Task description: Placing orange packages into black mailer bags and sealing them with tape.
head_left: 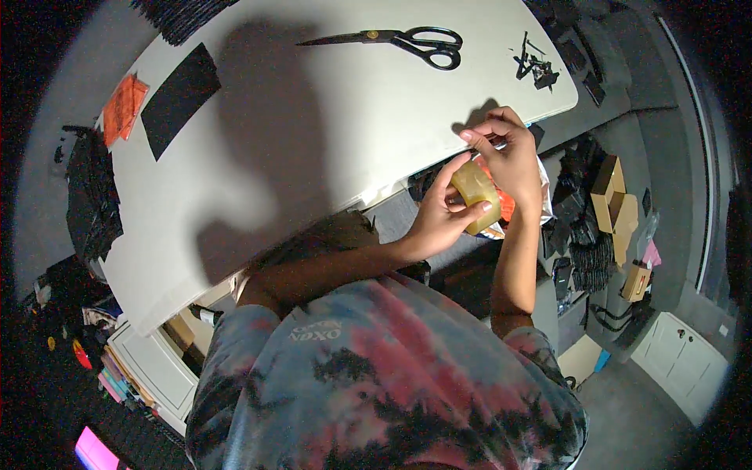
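Tape roll (475, 188), translucent yellow, is resting in the left hand (435, 219) in the head view, just off the near edge of the white table (376, 110), towards that table's right end. The left thumb and fingers are gripping it from both sides; the right hand (517, 160) is bending its fingers just above, near the table's edge, though whether anything is being pinched I cannot tell at this size. For good handling, I judge, the left hand should be bracing the roll firmly without crushing it, while the right fingertips should be working close in, pulling evenly and never twisting.
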{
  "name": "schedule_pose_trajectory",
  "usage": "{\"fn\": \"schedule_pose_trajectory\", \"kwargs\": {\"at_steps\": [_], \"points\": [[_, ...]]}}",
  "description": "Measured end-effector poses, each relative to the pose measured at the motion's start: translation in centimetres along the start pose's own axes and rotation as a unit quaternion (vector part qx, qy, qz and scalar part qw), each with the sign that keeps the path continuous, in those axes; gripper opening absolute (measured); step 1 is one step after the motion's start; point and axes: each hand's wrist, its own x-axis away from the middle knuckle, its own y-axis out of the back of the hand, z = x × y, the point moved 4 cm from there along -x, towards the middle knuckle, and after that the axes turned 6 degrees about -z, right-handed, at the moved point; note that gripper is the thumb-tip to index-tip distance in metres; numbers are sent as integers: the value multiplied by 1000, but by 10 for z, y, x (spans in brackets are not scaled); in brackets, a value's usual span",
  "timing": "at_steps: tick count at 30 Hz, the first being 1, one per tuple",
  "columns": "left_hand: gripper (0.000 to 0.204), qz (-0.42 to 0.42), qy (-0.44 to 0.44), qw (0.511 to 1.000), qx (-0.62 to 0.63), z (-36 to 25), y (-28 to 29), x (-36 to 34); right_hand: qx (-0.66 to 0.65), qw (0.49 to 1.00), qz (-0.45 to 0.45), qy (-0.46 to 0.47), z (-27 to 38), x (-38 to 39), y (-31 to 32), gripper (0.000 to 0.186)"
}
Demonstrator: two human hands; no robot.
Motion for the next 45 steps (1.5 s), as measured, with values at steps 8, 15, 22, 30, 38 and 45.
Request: {"fn": "schedule_pose_trajectory", "kwargs": {"at_steps": [8,15,22,30,38,45], "points": [[86,0,10,1000,-14,-1,3,1,4,1000,-6,8,8,0,-1,24],[84,-4,13,1000,-20,0,4,2,6,1000,-7,6,9,0,-1,24],[83,-3,22,999,-24,-3,3,3,17,1000,-15,17,7,-1,-1,25],[84,-6,7,999,-33,4,5,1,70,997,-16,24,19,-4,0,28],[85,-12,3,999,-35,0,4,2,168,984,47,-35,24,-24,11,39],[85,-16,24,999,-45,3,6,1,143,983,64,-95,6,-42,19,39]]}}
